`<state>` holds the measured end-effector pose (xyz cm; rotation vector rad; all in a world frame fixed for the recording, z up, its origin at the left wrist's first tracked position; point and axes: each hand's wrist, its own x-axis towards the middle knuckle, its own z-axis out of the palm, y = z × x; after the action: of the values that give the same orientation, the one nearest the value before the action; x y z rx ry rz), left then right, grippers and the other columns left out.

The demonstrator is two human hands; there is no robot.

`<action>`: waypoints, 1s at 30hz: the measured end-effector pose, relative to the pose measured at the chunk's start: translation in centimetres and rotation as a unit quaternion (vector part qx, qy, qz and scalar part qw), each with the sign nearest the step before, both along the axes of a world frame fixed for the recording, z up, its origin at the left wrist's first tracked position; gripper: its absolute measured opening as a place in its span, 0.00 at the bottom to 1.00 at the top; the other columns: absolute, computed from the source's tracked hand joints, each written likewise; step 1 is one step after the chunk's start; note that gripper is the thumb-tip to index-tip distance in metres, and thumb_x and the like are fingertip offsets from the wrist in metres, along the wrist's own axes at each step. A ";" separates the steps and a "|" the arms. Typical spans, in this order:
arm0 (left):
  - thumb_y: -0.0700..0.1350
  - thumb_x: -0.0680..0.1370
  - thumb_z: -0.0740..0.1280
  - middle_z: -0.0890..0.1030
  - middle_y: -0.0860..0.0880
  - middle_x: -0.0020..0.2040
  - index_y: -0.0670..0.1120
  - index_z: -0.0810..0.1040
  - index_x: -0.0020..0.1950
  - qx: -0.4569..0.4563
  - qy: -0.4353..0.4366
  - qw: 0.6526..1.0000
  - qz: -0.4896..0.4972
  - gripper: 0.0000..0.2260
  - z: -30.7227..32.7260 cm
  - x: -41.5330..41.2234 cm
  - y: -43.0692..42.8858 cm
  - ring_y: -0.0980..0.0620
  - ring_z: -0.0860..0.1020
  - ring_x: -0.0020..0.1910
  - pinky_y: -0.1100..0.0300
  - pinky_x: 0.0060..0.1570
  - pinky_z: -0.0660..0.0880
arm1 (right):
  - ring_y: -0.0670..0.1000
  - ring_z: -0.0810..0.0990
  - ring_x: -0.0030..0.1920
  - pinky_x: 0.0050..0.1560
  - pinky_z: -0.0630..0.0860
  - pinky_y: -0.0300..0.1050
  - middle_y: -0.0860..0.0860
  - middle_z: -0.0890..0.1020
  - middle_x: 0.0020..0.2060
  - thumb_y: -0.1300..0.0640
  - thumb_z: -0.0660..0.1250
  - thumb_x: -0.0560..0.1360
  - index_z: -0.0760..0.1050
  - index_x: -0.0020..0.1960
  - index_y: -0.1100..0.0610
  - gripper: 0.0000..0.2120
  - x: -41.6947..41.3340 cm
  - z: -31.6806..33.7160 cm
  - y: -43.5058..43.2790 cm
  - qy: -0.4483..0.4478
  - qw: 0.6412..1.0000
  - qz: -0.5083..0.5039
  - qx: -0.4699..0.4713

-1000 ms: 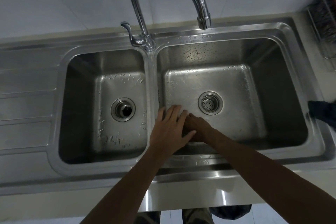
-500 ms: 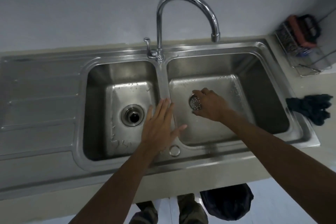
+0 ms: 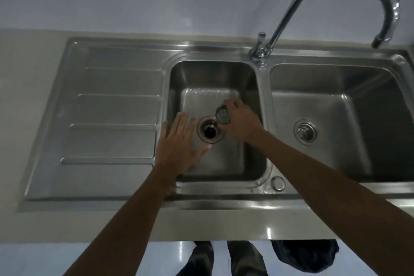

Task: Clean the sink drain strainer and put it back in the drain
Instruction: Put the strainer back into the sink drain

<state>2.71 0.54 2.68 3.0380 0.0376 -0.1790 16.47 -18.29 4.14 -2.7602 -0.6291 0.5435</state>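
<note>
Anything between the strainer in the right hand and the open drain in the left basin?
Nothing visible. The strainer, held by the right hand, is right beside the open drain. The left hand, fingers straight, is on the drain's other side, thumb near its rim but not over the hole.

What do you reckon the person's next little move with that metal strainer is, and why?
Most likely a short shift left and down to seat the strainer in the open drain of the left basin. The right hand pinches it tilted, just beside that dark, empty hole, while the left hand hovers open, holding nothing. Whether it is clean I cannot tell.
</note>
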 end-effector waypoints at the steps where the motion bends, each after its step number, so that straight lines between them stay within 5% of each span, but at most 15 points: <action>1: 0.76 0.77 0.41 0.56 0.42 0.83 0.47 0.56 0.83 0.014 0.005 1.000 -0.007 0.44 -0.5 -0.2 0.8 0.44 0.52 0.83 0.41 0.79 0.48 | 0.64 0.72 0.65 0.62 0.76 0.58 0.60 0.69 0.69 0.43 0.75 0.71 0.61 0.74 0.52 0.38 -0.1 -1.4 0.8 0.016 1.000 0.000 -0.003; 5: 0.75 0.78 0.44 0.58 0.42 0.82 0.46 0.59 0.82 0.015 -0.021 0.999 -0.034 0.43 -2.1 -0.4 1.8 0.45 0.54 0.82 0.39 0.79 0.53 | 0.64 0.73 0.62 0.61 0.77 0.57 0.60 0.67 0.67 0.49 0.77 0.69 0.62 0.74 0.51 0.39 -0.3 -6.4 2.6 0.054 0.998 -0.016 -0.020; 11: 0.75 0.79 0.48 0.62 0.41 0.81 0.46 0.62 0.80 0.002 -0.054 0.998 -0.032 0.42 -2.8 -0.6 1.7 0.45 0.57 0.81 0.38 0.78 0.55 | 0.61 0.73 0.62 0.54 0.78 0.56 0.56 0.71 0.66 0.42 0.75 0.69 0.62 0.74 0.50 0.39 -0.6 -10.5 4.3 0.030 0.998 0.012 -0.063; 17: 0.75 0.78 0.49 0.62 0.42 0.81 0.46 0.63 0.80 0.001 -0.055 0.998 -0.025 0.42 -2.9 -0.6 1.8 0.45 0.58 0.81 0.39 0.79 0.52 | 0.60 0.72 0.63 0.53 0.77 0.54 0.57 0.72 0.67 0.42 0.75 0.70 0.66 0.73 0.57 0.38 -1.5 -12.3 5.2 0.020 0.998 0.012 -0.056; 30: 0.76 0.78 0.48 0.64 0.43 0.80 0.46 0.64 0.79 0.011 -0.034 0.999 -0.021 0.42 -2.6 -0.4 1.9 0.46 0.61 0.80 0.39 0.78 0.54 | 0.62 0.69 0.64 0.55 0.76 0.56 0.59 0.67 0.67 0.43 0.76 0.69 0.64 0.73 0.55 0.39 -1.6 -12.5 4.5 0.042 0.997 -0.002 -0.064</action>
<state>2.35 2.47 0.11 3.0652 -0.0300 -0.0785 14.87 -13.84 -8.32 -2.8373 -0.5892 0.7193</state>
